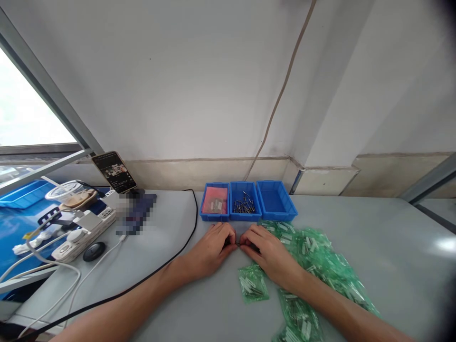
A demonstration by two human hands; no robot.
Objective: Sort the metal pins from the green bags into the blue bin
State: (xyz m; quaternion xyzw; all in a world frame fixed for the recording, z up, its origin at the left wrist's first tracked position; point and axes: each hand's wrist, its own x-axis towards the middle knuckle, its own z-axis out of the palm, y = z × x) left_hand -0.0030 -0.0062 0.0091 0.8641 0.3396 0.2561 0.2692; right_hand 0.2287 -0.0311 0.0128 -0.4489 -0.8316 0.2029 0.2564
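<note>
My left hand and my right hand meet over the grey table, fingertips nearly touching. Between them, both pinch a small thin dark piece, mostly hidden by the fingers; its kind cannot be made out. Just behind the hands stands a blue bin with small dark metal pins in it. A blue bin to its left holds a pink packet with small pale pieces. Close below my right hand lies a small green plastic bag with slim pale parts inside.
More green bags are heaped around my right forearm. A third blue bin stands at the right end of the row. Leftward are a black cable, a mouse, a power strip and a propped phone. A wall rises behind.
</note>
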